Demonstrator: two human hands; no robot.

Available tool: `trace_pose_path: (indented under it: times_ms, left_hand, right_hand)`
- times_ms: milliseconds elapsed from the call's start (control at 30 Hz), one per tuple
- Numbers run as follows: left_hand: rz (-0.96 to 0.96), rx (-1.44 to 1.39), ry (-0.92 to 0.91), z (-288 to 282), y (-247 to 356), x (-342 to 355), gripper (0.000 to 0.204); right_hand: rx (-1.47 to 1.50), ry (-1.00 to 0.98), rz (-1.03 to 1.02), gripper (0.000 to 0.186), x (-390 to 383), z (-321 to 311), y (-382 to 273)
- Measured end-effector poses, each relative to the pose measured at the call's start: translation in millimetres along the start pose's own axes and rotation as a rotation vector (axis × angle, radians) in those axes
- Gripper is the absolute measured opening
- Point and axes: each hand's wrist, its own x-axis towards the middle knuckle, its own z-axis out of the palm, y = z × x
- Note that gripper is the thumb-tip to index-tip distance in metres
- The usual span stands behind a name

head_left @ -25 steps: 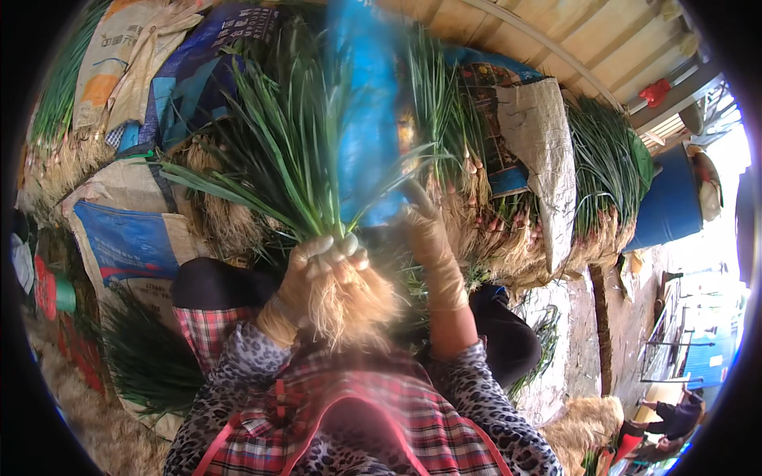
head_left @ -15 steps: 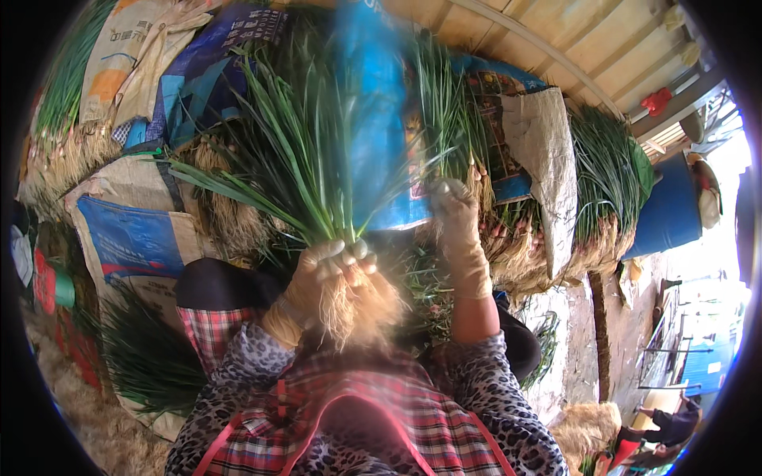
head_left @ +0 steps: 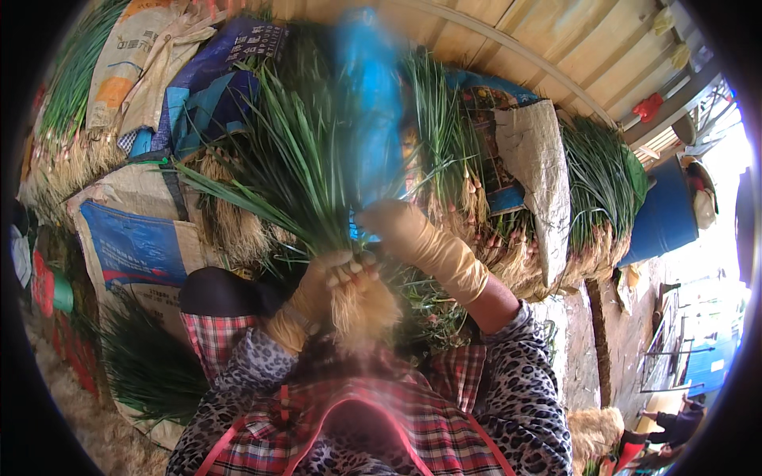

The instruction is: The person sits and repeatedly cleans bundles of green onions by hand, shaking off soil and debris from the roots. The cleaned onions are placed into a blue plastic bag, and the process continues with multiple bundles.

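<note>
My left hand (head_left: 321,278), in a pale glove, is wrapped round a bunch of green onions (head_left: 298,151) just above their bulbs. The long leaves fan upward and to the left, while the shaggy, straw-coloured roots (head_left: 361,309) hang below the fingers. Close to the stems on the right is my right hand (head_left: 397,226), gloved too, with its back toward me. Its fingertips are hidden, so whether they grip any leaf cannot be seen. Behind both hands a blue sack (head_left: 369,119) is partly blurred.
More green onions (head_left: 599,182) lie in heaps at the right, partly under a whitish woven sack (head_left: 532,159). Printed sacks (head_left: 131,246) and another dark green pile (head_left: 151,357) are at my left. A blue barrel (head_left: 663,210) stands far right. Loose leaf scraps (head_left: 432,309) lie below my right hand.
My right hand has moved left, from beside the onions at the right to the stems of the held bunch. My left hand keeps its hold in nearly the same place.
</note>
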Motion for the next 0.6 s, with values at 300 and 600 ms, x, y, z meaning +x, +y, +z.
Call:
trace_pose_path:
  times_ms: [300, 600]
  left_hand:
    - [-0.012, -0.036, 0.039, -7.0, -3.7, -10.3, 0.029]
    - [0.128, -0.043, -0.713, 5.7, 17.1, -1.2, 0.062]
  right_hand:
    - [-1.103, 0.129, 0.169, 0.013, -10.3, -16.2, 46.3]
    - [0.708, 0.384, 0.897, 0.019, -153.8, 16.4, 64.8]
